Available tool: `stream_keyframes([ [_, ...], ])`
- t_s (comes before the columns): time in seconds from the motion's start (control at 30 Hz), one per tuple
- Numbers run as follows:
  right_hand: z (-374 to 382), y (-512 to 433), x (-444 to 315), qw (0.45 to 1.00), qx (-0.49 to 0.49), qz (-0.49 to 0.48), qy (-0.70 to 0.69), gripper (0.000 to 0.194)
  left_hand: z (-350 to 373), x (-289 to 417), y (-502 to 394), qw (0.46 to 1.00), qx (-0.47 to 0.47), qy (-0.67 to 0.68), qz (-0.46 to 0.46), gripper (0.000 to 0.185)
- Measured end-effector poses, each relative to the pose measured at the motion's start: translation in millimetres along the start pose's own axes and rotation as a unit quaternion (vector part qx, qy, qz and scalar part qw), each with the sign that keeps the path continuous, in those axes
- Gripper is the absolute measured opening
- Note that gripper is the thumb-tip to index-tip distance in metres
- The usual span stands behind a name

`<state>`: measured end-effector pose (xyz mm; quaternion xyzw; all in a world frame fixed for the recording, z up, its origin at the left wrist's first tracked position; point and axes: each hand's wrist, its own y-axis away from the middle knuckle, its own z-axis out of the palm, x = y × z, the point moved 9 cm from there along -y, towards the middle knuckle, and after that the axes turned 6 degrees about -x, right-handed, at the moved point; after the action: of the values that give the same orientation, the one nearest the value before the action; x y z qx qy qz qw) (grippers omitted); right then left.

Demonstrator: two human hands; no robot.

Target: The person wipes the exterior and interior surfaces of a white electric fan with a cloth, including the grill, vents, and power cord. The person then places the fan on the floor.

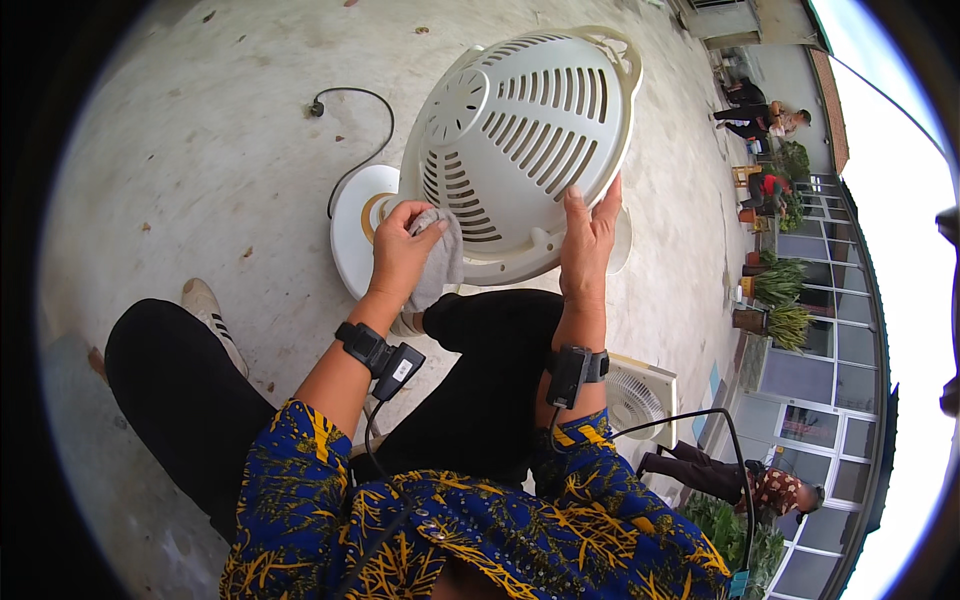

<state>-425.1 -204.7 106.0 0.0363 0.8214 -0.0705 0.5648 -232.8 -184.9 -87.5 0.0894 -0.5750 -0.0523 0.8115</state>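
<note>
A white domed plastic housing (517, 135) with rows of vent slots, part of a round electric appliance, is tilted in front of me, its slotted side facing me. It stands above a round white base (352, 232). My left hand (405, 247) pinches a grey cloth (439, 262) against the housing's lower left side, and the cloth's end hangs down. At the lower right, my right hand (589, 244) grips the rim, thumb on the slotted side; its other fingers are partly hidden behind the rim. A black power cord (392, 124) curves from behind the base to a plug (316, 109) on the ground.
A white box fan (637, 394) is by my right forearm. My knees and a shoe (214, 322) flank the work on the concrete ground (225, 172). Potted plants (780, 277), several people and a windowed building (825, 360) lie to the right. Cables run from my wrist devices.
</note>
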Motion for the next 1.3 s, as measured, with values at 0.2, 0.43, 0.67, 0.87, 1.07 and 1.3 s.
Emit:
stream_keyframes([
  [0.2, 3.4, -12.1, 4.4, 0.992, -0.07, 0.08, -0.061, 0.082, 10.0, 31.0, -14.5, 0.995, -0.019, 0.074, 0.057, 0.028],
  [0.43, 10.1, -20.9, 14.4, 0.983, -0.085, 0.122, -0.109, 0.073, 18.2, 54.0, -23.6, 0.983, -0.03, 0.176, 0.053, 0.025],
  [0.67, 9.0, -15.3, 19.7, 0.983, -0.077, 0.109, -0.122, 0.072, 20.9, 65.6, -24.6, 0.994, 0.009, 0.073, 0.078, 0.02],
  [0.87, 8.5, -13.1, 17.8, 0.986, -0.077, 0.099, -0.107, 0.069, 15.6, 48.1, -29.2, 0.998, 0.033, -0.001, 0.046, 0.016],
  [1.07, 5.6, -14.3, 16.6, 0.986, -0.063, 0.108, -0.107, 0.069, 17.0, 46.9, -24.7, 0.997, 0.036, 0.059, 0.022, 0.016],
  [1.3, 18.1, -15.0, 9.8, 0.986, -0.113, 0.068, -0.105, 0.086, 23.7, 111.4, -36.2, 0.946, 0.056, -0.163, 0.275, 0.02],
])
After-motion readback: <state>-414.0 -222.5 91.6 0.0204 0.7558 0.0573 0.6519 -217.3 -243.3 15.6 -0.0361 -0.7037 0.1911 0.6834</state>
